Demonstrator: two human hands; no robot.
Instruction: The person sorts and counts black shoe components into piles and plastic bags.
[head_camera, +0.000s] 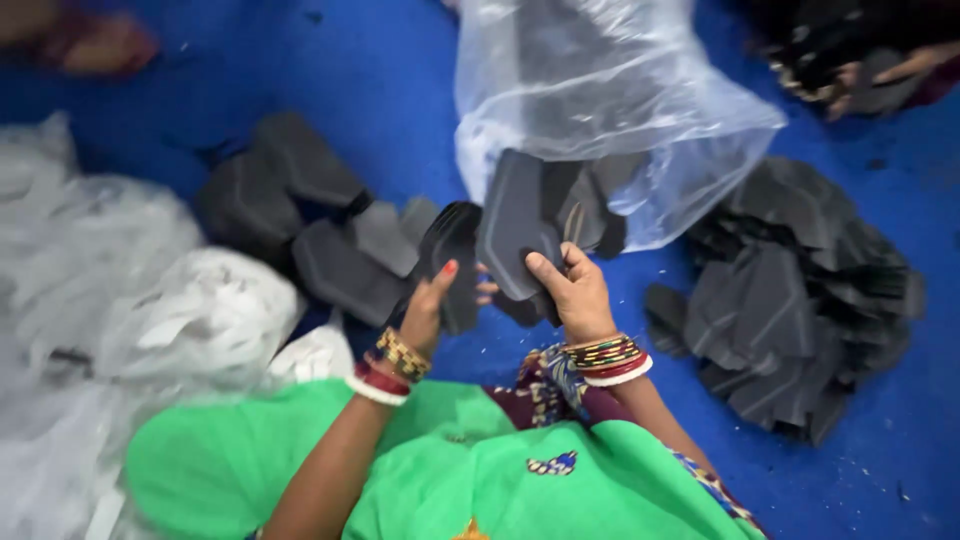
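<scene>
Pieces: dark grey flat foam pieces, shaped like insoles or pads; one (512, 225) stands upright in the right hand, another (452, 262) in the left; both are held above the blue floor, just in front of the person's lap
Right hand (575, 290): clenched on its piece from below, thumb pressed on the near face; more dark pieces are bunched behind the front one, how many I cannot tell
Left hand (430, 300): grasping the narrower, curved piece by its lower end, fingers wrapped round it; the two held pieces stand side by side, nearly touching
Bag (600, 100): clear plastic, just beyond the right hand, mouth toward the hands; dark pieces show at the mouth and dimly through the film; it looks partly full
Left pile (310, 215): loose pieces on the floor beyond the left hand; blurred, so no count
Right pile (790, 300): a larger, loosely stacked heap well out from the right hand
White stuff (190, 320): crumpled plastic or cloth, outward from the left hand
Floor (380, 70): blue
Other person: a hand (880, 75) at the far right corner, holding dark pieces; apart from this person's hands
Progress: judged from how things lie, the handling is midway; two piles already lie out; pieces remain at the bag and in both hands; which pile is finished work I cannot tell
</scene>
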